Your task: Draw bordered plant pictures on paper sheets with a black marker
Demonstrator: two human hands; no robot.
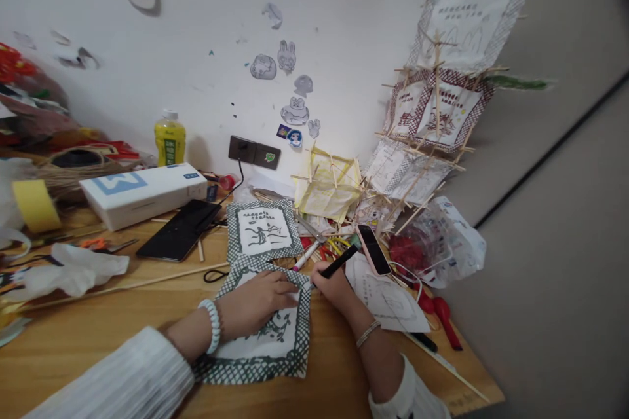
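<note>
My left hand (259, 301) lies flat on a white paper sheet (295, 357) with a dark green crosshatched border and leafy drawing, covering part of it. In my right hand (335, 288) is a black marker pen (339, 263), its lower end at the sheet's right border. Whether the tip touches the paper is too small to tell. A second green-bordered drawing (264, 230) with writing and figures adjoins the sheet's far edge. To the right of my right hand are a pale pencil-drawn paper (388, 304) and a pink-edged phone (374, 250).
Stick-framed paper lanterns (442, 105) rise at the back right. A white box (145, 193), a black phone (179, 230), a yellow drink bottle (170, 139) and yellow tape (37, 205) stand or lie at left. Scissors (310, 229) and several pens lie beyond my hands. The table's right edge is close.
</note>
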